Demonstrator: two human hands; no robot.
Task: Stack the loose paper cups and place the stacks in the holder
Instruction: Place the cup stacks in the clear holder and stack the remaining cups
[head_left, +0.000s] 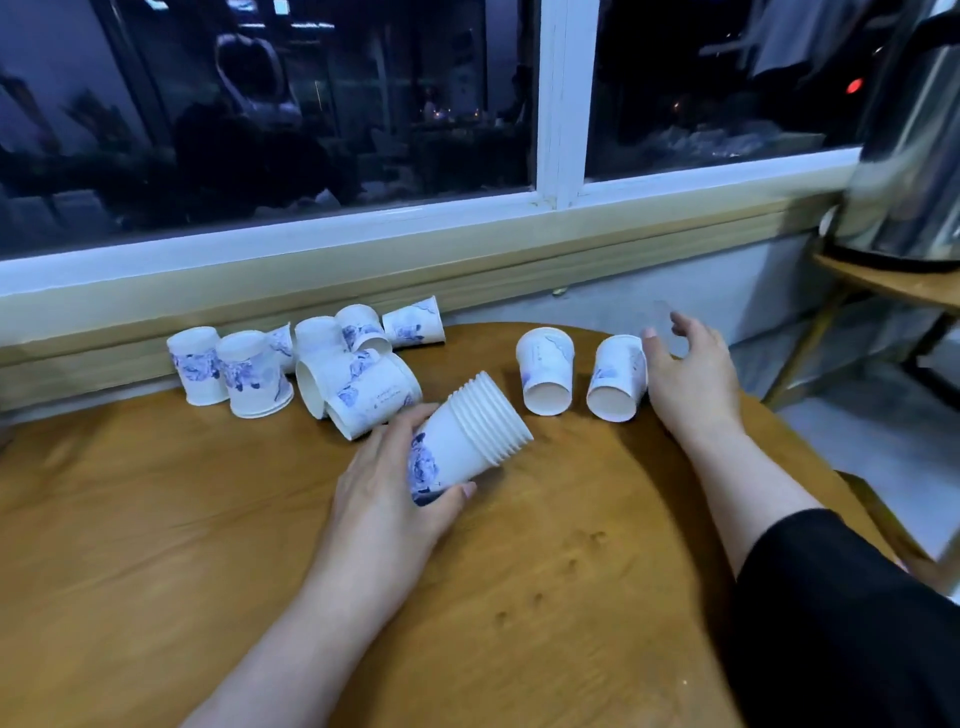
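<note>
My left hand (389, 493) grips a stack of several white paper cups (467, 439) with blue flower prints, tilted with the rims pointing up and to the right. Two single cups (545, 371) (618, 376) lie on the round wooden table (156, 519) with their mouths towards me. My right hand (685, 374) is beside the right-hand cup, fingers spread, thumb touching or nearly touching its side. Several more loose cups (311, 364) stand upside down or lie on their sides at the back left, by the wall. No holder is in view.
A window with a white frame (558, 130) and a pale sill runs behind the table. A steel kettle (914, 156) stands on a small side table (893, 280) at the right. The table's right edge drops to a tiled floor.
</note>
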